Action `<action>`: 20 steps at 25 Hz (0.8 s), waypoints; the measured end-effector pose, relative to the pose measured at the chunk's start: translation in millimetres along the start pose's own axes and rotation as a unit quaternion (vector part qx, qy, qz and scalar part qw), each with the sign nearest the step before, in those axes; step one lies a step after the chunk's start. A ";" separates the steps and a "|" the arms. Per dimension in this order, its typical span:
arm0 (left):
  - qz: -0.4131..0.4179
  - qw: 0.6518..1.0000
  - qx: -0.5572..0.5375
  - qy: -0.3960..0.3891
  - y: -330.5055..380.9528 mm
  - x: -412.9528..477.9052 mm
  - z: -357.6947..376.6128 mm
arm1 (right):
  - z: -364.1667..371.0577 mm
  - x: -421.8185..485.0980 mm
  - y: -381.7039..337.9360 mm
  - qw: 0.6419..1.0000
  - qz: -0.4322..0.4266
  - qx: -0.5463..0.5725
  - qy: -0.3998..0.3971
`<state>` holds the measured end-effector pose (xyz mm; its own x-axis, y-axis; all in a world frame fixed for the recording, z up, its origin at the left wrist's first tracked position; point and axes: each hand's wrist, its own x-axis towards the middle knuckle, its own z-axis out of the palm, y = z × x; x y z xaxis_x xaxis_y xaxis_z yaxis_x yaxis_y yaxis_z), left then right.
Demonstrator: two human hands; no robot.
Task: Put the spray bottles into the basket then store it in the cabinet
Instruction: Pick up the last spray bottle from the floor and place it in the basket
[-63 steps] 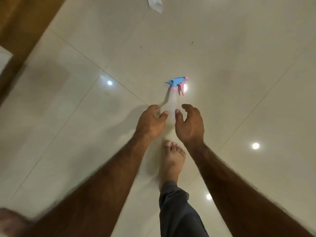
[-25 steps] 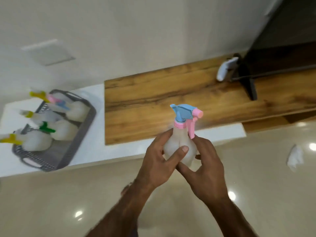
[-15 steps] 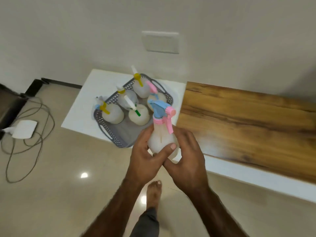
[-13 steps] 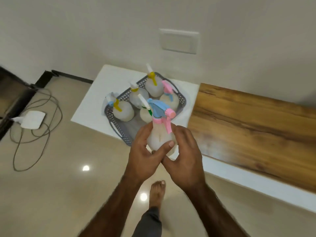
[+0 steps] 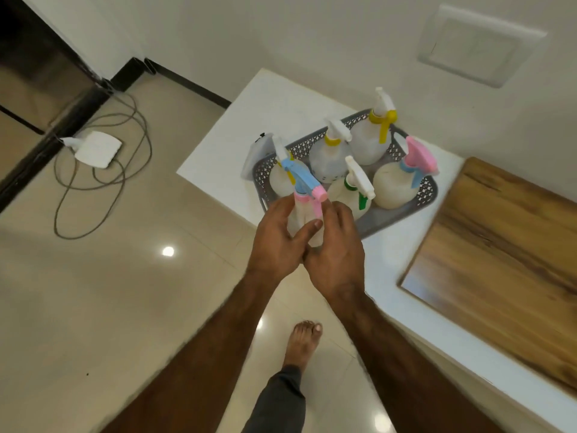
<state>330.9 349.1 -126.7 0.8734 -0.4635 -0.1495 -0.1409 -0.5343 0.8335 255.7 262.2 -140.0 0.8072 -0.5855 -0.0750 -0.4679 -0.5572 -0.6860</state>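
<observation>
Above basket [image 5: 406, 210], both hands around spray bottle [image 5: 304, 215]

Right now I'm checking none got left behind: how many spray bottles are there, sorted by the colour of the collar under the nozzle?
Yellow collar: 3, all in the basket
Green collar: 1, in the basket
Blue collar, pink nozzle: 1, in the basket
Pink collar, blue nozzle: 1, held in both hands
Total: 6
</observation>
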 end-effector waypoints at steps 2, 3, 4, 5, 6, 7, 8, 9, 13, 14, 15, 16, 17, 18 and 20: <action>-0.006 1.000 0.011 -0.011 -7.8 4.9 6.2 | 9.2 1.2 4.8 1.000 0.016 -0.017 0.000; -0.013 1.000 0.017 -0.020 -10.4 6.4 10.3 | 12.4 1.5 7.4 0.999 0.026 -0.025 -0.004; -0.023 0.999 0.025 -0.028 -11.8 7.4 13.9 | 14.3 1.8 8.9 0.999 0.037 -0.030 -0.008; -0.036 0.998 0.033 -0.036 -13.5 9.4 16.6 | 15.5 2.7 9.5 0.998 0.043 -0.034 -0.010; -0.050 0.997 0.037 -0.044 -15.4 14.4 17.6 | 17.9 5.5 9.4 0.998 0.046 -0.040 -0.012; -0.063 0.996 0.036 -0.048 -17.6 19.8 17.4 | 20.1 8.5 7.9 0.998 0.046 -0.043 -0.014; -0.070 0.996 0.034 -0.049 -19.1 24.9 16.8 | 22.1 11.8 6.3 0.998 0.050 -0.043 -0.019; -0.072 0.995 0.039 -0.052 -20.0 30.1 16.0 | 23.7 15.6 5.4 0.997 0.060 -0.041 -0.027; -0.084 0.993 0.058 -0.064 -24.6 39.2 13.5 | 27.5 21.1 7.1 0.990 0.128 -0.023 -0.062; -0.087 0.992 0.057 -0.066 -23.8 38.9 14.1 | 26.7 21.4 9.3 0.988 0.137 -0.011 -0.069; -0.088 0.992 0.058 -0.067 -23.1 38.3 15.4 | 25.1 21.6 12.4 0.986 0.145 -0.002 -0.079; -0.086 0.993 0.055 -0.066 -22.8 36.4 17.1 | 22.4 20.8 15.0 0.986 0.139 -0.006 -0.091; -0.083 0.993 0.052 -0.062 -22.9 33.1 18.8 | 19.0 18.3 16.9 0.988 0.117 -0.027 -0.100; -0.082 0.994 0.051 -0.058 -24.4 28.6 19.5 | 14.9 14.9 19.4 0.988 0.088 -0.062 -0.108; -0.076 0.995 0.054 -0.043 -25.5 20.2 20.2 | 4.4 8.2 27.0 0.991 0.042 -0.096 -0.083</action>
<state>342.7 339.1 -161.7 0.8464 -0.4275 -0.3175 -0.0639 -0.6735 0.7364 251.2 245.0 -162.3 0.8027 -0.5387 -0.2559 -0.5836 -0.6210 -0.5232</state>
